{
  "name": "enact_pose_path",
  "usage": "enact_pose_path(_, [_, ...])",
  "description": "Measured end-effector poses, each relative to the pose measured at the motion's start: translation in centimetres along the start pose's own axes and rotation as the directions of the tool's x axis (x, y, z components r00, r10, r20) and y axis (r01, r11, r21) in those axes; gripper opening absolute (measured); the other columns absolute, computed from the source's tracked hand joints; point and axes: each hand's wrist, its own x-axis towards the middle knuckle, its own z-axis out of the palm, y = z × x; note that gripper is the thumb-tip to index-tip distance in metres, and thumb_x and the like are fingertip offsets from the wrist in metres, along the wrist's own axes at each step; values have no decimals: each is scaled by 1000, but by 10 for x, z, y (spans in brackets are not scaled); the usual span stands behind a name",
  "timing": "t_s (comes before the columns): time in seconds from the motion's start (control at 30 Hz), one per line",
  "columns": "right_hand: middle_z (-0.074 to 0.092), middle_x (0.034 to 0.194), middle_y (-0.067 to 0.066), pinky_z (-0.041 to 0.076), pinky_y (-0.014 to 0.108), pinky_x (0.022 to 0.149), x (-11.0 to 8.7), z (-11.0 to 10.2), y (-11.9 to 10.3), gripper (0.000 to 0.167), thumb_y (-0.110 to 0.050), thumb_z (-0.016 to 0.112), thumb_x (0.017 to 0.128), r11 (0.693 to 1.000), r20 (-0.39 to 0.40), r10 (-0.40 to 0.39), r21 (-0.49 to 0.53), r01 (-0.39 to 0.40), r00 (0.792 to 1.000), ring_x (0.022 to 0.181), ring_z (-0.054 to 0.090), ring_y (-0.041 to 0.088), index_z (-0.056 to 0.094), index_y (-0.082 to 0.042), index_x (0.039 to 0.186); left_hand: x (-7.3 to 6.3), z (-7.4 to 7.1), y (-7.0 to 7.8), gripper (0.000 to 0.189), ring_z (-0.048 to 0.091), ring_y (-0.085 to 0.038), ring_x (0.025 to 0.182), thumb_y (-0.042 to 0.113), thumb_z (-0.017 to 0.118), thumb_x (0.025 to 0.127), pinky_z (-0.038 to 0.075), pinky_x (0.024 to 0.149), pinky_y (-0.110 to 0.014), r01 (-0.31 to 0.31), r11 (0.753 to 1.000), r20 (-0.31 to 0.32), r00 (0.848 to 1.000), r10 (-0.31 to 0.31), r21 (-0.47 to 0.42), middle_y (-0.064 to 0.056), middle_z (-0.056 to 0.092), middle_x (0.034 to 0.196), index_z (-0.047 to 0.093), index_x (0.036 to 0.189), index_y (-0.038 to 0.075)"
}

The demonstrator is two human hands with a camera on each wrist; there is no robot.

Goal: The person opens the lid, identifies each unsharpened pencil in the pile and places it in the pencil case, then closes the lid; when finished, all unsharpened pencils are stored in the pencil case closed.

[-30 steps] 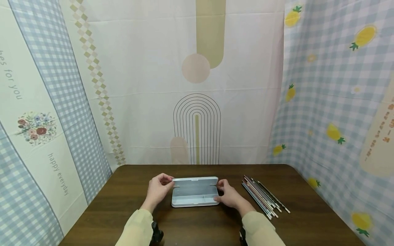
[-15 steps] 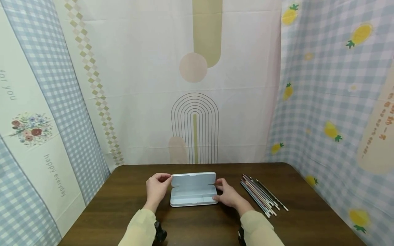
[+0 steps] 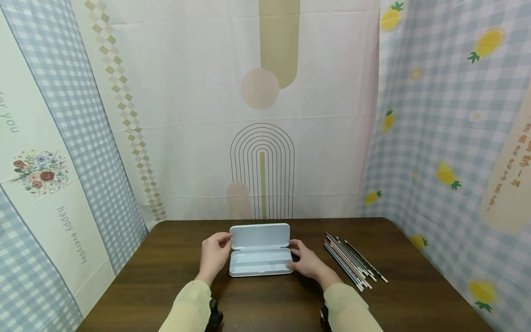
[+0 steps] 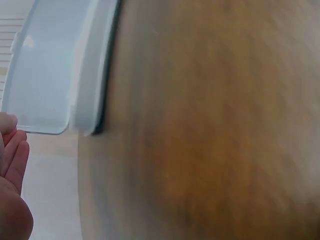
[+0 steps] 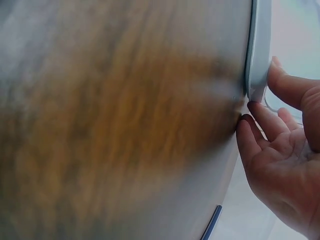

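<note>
A pale blue pencil case [image 3: 261, 273] lies on the table, its hinged lid [image 3: 260, 236] raised at the back. Inside, a divider splits the bottom into compartments with nothing in them. My left hand [image 3: 214, 254] pinches the lid's left edge between thumb and fingers; in the left wrist view the fingertips meet the lid's corner. At the case's right end, my right hand [image 3: 308, 261] holds the base. The right wrist view shows the thumb [image 5: 286, 85] on the rim and fingertips against the outer side.
Several pencils [image 3: 350, 263] lie in a loose bundle on the brown wooden table [image 3: 166, 276], right of my right hand. Patterned cloths hang behind and on both sides. A black wrist strap [image 3: 213, 316] shows by the left sleeve.
My left hand has swung the lid up and back, from partly raised to nearly upright. The right hand stays at the case's right end. The pencils have not moved.
</note>
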Motion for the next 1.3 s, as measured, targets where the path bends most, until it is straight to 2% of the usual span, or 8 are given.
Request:
enact_pose_path(0.17, [54, 152, 31, 30, 68, 119, 0, 0, 0, 75, -6, 82, 94, 1000, 2, -2, 4, 2, 1000, 149, 40, 49, 41, -3, 157, -2, 0, -3, 25, 75, -36, 106, -14, 78, 84, 59, 93, -51, -92, 989, 94, 992, 81, 116, -17, 79, 109, 81, 107, -4])
enact_pose_path(0.3, [53, 153, 31, 30, 68, 119, 0, 0, 1, 76, -6, 82, 94, 1000, 3, 2, 14, -2, 1000, 150, 40, 49, 40, -3, 158, -2, -3, -3, 29, 74, -37, 111, -13, 79, 85, 58, 96, -52, -133, 975, 161, 981, 105, 178, -17, 78, 115, 81, 112, -4])
enact_pose_path(0.53, [53, 153, 30, 29, 68, 119, 1, 0, 3, 76, -6, 82, 95, 1000, 3, 1, 13, -1, 1000, 150, 39, 50, 40, -3, 158, -2, -8, -3, 31, 71, -33, 120, -8, 79, 90, 57, 100, -49, -125, 961, 263, 963, 58, 246, -13, 75, 129, 80, 119, 1])
enact_pose_path(0.8, [54, 153, 29, 32, 64, 120, 1, 0, 3, 81, -2, 81, 94, 998, 22, -11, 55, 9, 1000, 150, 40, 47, 39, -1, 162, -2, -14, -6, 41, 61, -36, 135, -2, 82, 90, 55, 103, -51, -128, 939, 337, 941, 14, 319, -11, 60, 153, 75, 131, 0])
enact_pose_path(0.93, [54, 153, 28, 31, 64, 120, 1, -1, 1, 85, -1, 82, 93, 998, 34, -11, 61, 9, 999, 151, 40, 47, 36, -1, 164, -3, -15, -9, 53, 55, -40, 141, 4, 85, 91, 49, 109, -56, -144, 926, 405, 914, -11, 348, -14, 56, 157, 68, 140, -3])
enact_pose_path(1.1, [56, 152, 27, 29, 64, 121, 1, -2, 0, 87, -3, 82, 93, 999, 35, -10, 49, 8, 999, 151, 39, 46, 34, -1, 165, -3, -16, -10, 56, 44, -42, 150, 7, 82, 95, 39, 118, -60, -160, 923, 471, 882, -25, 349, -17, 49, 162, 61, 145, -7])
enact_pose_path(1.2, [57, 151, 26, 28, 65, 121, 2, -2, 1, 87, -5, 83, 93, 1000, 36, -9, 17, 9, 999, 151, 39, 47, 34, 1, 165, -1, -18, -10, 57, 37, -41, 154, 9, 78, 98, 33, 122, -59, -155, 926, 521, 852, -50, 344, -18, 44, 166, 57, 149, -8])
enact_pose_path(1.3, [57, 152, 25, 27, 65, 122, 2, -2, 1, 86, -7, 82, 94, 1000, 38, 0, 10, 0, 999, 152, 37, 47, 34, 3, 164, 0, -21, -9, 61, 30, -40, 157, 12, 75, 102, 27, 125, -58, -147, 928, 576, 813, -84, 344, -18, 37, 170, 51, 154, -7])
